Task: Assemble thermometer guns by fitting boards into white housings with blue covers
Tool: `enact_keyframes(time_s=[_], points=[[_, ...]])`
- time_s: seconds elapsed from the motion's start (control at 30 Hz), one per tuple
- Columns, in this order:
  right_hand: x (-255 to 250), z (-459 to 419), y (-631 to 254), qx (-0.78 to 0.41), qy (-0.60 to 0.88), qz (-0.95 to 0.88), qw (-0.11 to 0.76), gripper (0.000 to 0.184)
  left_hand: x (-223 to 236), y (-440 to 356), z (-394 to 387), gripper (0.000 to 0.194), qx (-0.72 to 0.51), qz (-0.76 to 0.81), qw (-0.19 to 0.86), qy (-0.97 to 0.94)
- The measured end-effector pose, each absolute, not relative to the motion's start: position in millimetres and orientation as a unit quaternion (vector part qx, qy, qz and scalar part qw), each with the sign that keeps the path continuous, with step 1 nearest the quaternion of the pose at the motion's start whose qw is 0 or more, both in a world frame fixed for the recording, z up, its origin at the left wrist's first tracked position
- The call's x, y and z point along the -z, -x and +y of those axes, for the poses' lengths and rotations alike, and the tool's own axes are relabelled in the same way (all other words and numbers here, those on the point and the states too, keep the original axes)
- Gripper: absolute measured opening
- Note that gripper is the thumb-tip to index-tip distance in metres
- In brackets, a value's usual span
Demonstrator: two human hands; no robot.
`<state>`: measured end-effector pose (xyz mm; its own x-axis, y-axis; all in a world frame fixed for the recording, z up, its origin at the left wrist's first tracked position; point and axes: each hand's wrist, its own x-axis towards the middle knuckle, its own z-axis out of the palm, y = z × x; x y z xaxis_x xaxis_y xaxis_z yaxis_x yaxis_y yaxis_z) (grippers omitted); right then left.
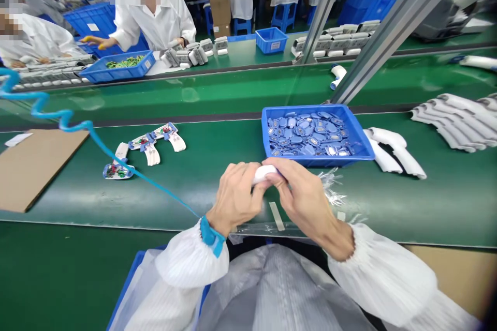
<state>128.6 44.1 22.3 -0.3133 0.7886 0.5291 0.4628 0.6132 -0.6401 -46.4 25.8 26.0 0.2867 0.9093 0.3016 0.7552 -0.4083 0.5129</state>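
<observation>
The left hand [237,192] and the right hand [306,195] are both closed on one white piece [264,172], which is between their fingers. It seems light, stiff and smooth, perhaps slightly slippery; its two ends look the safest hold.

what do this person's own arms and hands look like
The left hand and right hand are ungloved. Loose white sleeves, gathered at the wrists, cover both arms. A blue wrist strap sits at the left wrist, with a light-blue cord running from it, coiled farther off.
</observation>
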Motion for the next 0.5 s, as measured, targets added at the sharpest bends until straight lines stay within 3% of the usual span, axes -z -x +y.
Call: enact_keyframes(time_s=[0.13, 0.27, 0.37, 0.5], points=[[-15, 33, -140, -0.211, 0.452, -0.771, 0.396, 0.019, -15, 41, 22, 0.021, -0.338, 0.57, 0.148, -0.734], [-7, 12, -143, -0.209, 0.476, -0.772, 0.366, 0.02, 6, 33, 26, 0.042, -0.448, 0.681, 0.054, -0.577], [3, 1, -137, -0.181, 0.498, -0.755, 0.386, 0.02, 16, 30, 35, 0.046, -0.445, 0.655, -0.031, -0.61], [12, -1, -130, -0.182, 0.511, -0.74, 0.397, 0.019, 13, 36, 42, 0.043, -0.422, 0.639, -0.04, -0.641]])
